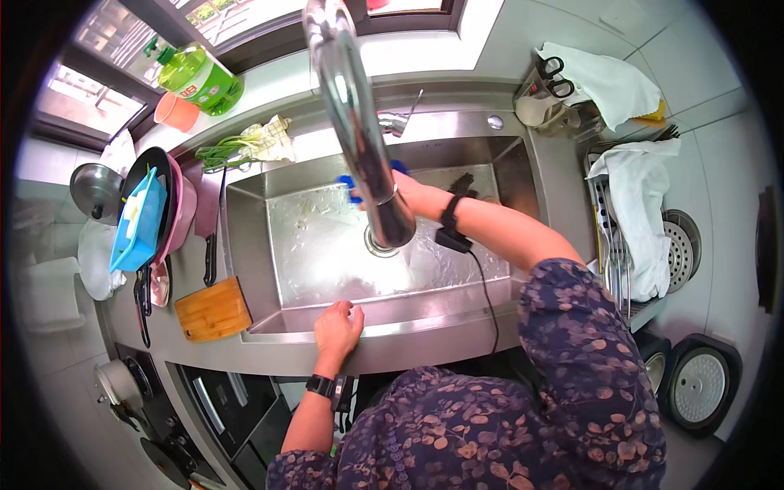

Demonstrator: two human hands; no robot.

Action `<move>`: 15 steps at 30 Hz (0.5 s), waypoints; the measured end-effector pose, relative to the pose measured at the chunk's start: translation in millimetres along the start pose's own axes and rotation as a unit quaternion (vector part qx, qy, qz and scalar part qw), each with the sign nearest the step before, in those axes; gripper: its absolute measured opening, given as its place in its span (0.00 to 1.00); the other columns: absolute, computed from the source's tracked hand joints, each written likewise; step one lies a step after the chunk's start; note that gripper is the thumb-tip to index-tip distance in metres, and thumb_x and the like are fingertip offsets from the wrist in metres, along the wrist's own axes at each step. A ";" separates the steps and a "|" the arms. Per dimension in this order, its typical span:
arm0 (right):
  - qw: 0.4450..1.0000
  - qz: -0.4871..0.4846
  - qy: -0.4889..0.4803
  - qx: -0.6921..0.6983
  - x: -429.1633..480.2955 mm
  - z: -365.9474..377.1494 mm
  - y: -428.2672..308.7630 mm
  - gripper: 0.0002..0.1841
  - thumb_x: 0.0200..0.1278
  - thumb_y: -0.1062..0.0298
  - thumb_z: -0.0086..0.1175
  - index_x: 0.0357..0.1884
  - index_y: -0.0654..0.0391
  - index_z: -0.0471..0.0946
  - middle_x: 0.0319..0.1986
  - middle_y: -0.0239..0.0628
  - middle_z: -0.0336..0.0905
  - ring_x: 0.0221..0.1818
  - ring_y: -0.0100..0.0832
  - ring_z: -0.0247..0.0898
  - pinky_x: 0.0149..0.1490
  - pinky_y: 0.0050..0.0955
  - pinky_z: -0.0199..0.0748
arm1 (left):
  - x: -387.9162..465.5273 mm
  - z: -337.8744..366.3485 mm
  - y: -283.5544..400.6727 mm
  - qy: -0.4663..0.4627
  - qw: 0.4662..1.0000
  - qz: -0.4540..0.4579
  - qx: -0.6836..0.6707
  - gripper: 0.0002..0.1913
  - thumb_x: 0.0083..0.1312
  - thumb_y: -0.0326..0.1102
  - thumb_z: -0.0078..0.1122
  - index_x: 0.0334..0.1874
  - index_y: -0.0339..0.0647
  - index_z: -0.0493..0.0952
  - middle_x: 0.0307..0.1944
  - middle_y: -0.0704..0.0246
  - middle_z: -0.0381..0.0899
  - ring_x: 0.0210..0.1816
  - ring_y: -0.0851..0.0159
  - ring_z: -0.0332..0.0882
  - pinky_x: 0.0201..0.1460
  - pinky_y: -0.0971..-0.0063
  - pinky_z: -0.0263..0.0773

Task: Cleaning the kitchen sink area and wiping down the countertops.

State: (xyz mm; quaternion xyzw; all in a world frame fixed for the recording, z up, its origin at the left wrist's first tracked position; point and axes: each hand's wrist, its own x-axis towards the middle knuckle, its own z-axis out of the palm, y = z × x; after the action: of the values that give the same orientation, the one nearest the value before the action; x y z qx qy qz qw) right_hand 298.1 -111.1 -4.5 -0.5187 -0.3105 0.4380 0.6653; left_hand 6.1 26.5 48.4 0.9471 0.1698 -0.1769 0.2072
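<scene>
My right hand [411, 193] reaches over the stainless steel sink [318, 245], partly behind the chrome faucet [361, 122]. Its fingers are around a blue object [348, 182], blurred and mostly covered by the faucet and hand, so its kind is unclear. At the sink's front rim is my left hand [338, 331], fingers curled over the inner edge. Whether anything lies within those fingers is not visible. Under the faucet's spout the round drain [381, 250] shows in part. The sink floor is wet, and a dark brown clump [460, 184] lies toward its back right.
A cleaver [210, 239] and wooden cutting board [214, 309] lie left of the sink. Beyond them, a blue basket [142, 226] sits over a pan and pink basin [184, 202]. Green onions [229, 152] lie behind. On the right stands a dish rack [618, 257].
</scene>
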 end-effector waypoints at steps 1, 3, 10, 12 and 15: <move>1.000 0.000 0.008 -0.004 14.0 -4.1 3.8 0.07 0.55 0.65 0.50 0.33 0.45 0.80 0.42 0.27 0.74 0.57 0.34 0.64 0.53 0.38 0.61 | 2.0 0.0 2.4 -0.002 1.000 0.009 -0.001 0.17 0.63 0.46 0.53 0.36 0.38 0.80 0.34 0.61 0.82 0.38 0.53 0.80 0.43 0.60 0.74; 0.814 -0.266 0.015 -0.516 40.6 -33.4 27.3 0.07 0.54 0.65 0.51 0.28 0.48 0.81 0.48 0.26 0.75 0.65 0.33 0.58 0.60 0.40 0.59 | 7.0 2.5 7.7 0.010 1.000 0.022 -0.001 0.15 0.63 0.45 0.54 0.34 0.38 0.80 0.33 0.62 0.82 0.37 0.53 0.80 0.42 0.61 0.74; -0.131 -0.136 -0.063 -0.980 -62.7 -116.5 67.0 0.27 0.71 0.60 0.43 0.69 0.59 0.58 0.58 0.35 0.74 0.62 0.24 0.63 0.66 0.24 0.57 | 3.1 3.6 0.5 -0.002 1.000 0.003 -0.013 0.15 0.63 0.44 0.53 0.34 0.38 0.79 0.33 0.61 0.81 0.37 0.53 0.79 0.41 0.59 0.74; 0.039 -0.067 -0.147 -0.986 -98.9 -128.0 36.1 0.29 0.69 0.56 0.45 0.68 0.60 0.62 0.57 0.35 0.75 0.64 0.27 0.63 0.66 0.30 0.58 | 2.1 4.2 -1.2 -0.009 1.000 -0.001 -0.003 0.15 0.64 0.44 0.53 0.34 0.38 0.79 0.33 0.61 0.81 0.37 0.52 0.79 0.41 0.59 0.73; 0.286 0.049 -0.245 -0.925 -119.4 -119.6 -25.9 0.12 0.55 0.61 0.52 0.33 0.49 0.87 0.57 0.22 0.77 0.66 0.26 0.60 0.64 0.40 0.56 | 3.7 1.4 1.1 -0.018 1.000 0.007 0.010 0.15 0.64 0.45 0.52 0.35 0.38 0.79 0.33 0.60 0.81 0.38 0.51 0.80 0.42 0.59 0.73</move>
State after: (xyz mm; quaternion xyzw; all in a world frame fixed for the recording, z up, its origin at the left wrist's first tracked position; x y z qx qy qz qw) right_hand 358.1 -271.2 -6.9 -0.6714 -0.6317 -0.0023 -0.3876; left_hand 9.3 25.8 46.0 0.9469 0.1580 -0.1937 0.2021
